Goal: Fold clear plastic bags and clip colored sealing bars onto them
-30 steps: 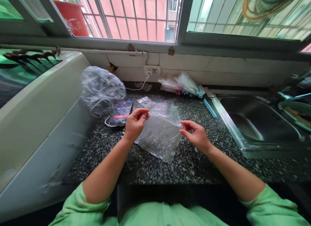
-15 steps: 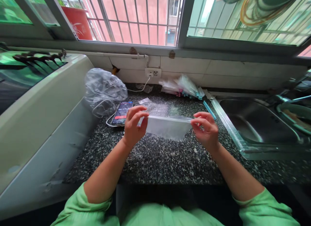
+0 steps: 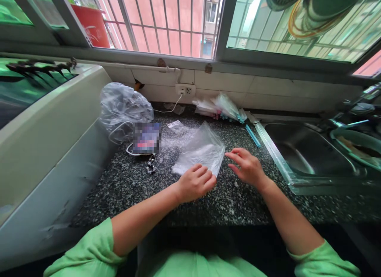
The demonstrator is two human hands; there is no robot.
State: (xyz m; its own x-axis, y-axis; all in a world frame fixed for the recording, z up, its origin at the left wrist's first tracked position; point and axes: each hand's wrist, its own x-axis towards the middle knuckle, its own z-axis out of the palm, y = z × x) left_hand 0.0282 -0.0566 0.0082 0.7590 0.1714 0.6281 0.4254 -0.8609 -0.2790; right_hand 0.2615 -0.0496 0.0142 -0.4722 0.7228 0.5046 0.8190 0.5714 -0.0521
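A clear plastic bag (image 3: 202, 152) lies flat on the speckled dark counter (image 3: 190, 201). My left hand (image 3: 195, 183) rests on the bag's near edge with its fingers curled down onto the plastic. Just beyond the bag's right corner my right hand (image 3: 247, 168) hovers, fingers loosely apart and holding nothing. Both forearms come out of green sleeves.
A phone (image 3: 147, 138) on a white cable lies left of the bag, with a small bead chain (image 3: 151, 164) in front of it. A crumpled plastic bag (image 3: 125, 106), a pile of small bags (image 3: 220, 106), a blue strip (image 3: 252, 135) and a steel sink (image 3: 309, 154) surround the spot.
The bag was held stretched in the air between both hands; now it lies on the counter. My left hand has come down onto its near edge and my right hand has let go.
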